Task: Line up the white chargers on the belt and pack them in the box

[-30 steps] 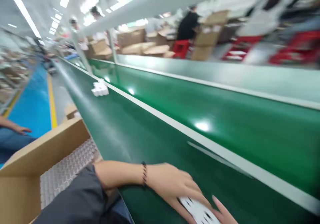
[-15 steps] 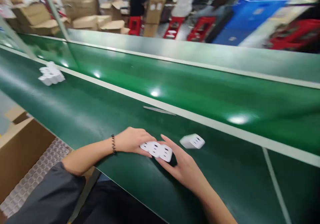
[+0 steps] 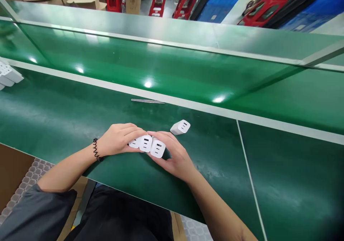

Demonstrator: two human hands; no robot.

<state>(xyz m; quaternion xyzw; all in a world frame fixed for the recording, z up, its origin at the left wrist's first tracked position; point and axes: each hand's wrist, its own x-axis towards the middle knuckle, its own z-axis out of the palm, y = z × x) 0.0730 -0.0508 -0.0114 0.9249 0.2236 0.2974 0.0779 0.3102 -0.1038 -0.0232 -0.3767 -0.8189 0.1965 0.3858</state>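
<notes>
Three white USB chargers stand side by side in a row between my hands, their port faces turned up toward me. My left hand, with a black coiled band on the wrist, is closed round the left end of the row and partly covers that charger. Fingers and thumb of my right hand grip the charger at the right end. Another white charger lies alone on the green bench top, just beyond my right hand.
Tweezers or a similar thin metal strip lie by the white rail. More white chargers are grouped at the far left. An open carton with a packed tray stands below the bench at left. Red stools and cartons are behind the bench.
The view has swung right and down, so things appear further left and higher. Both hands still hold the row of chargers, which looks more evenly lined up now.
</notes>
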